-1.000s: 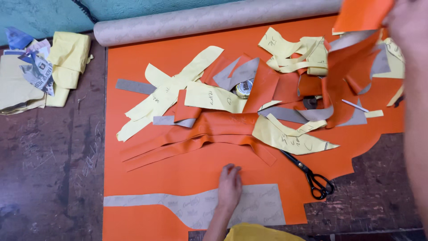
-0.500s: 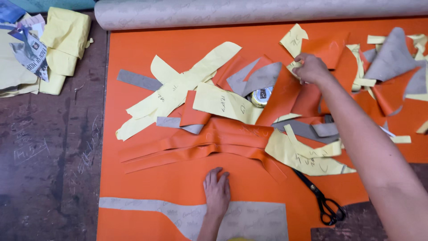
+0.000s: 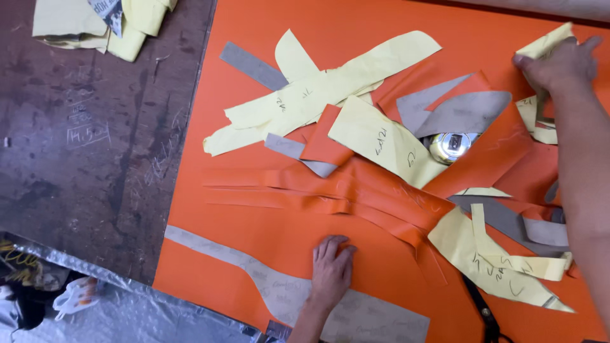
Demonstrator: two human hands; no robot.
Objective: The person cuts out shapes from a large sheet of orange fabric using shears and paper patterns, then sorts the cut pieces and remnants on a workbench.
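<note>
Orange sheet [image 3: 267, 254] covers most of the dark surface [image 3: 95, 159], spread flat from the near edge to the far side. Judging by how things lie, much cutting is already done: long orange strips [image 3: 330, 190] are sliced loose across the middle, and yellow paper patterns [image 3: 318, 95] and grey pieces [image 3: 457, 114] lie heaped over them, while the near-left part of the sheet is uncut. A pale grey pattern [image 3: 286, 292] lies on that near part, apparently not yet cut around. Black scissors [image 3: 486, 314] rest untouched at the near right, partly under a yellow piece.

The left hand [image 3: 330, 270] lies palm down, fingers spread and together pointing far, pressing the sheet just at the far edge of the grey pattern; its grip is flat and holds nothing. The right hand [image 3: 559, 63] reaches to the far right with the forearm running along the right edge, its grip closed on a yellow paper piece [image 3: 540, 47]. A shiny metal tin [image 3: 452, 146] sits among the scraps in the middle.
</note>
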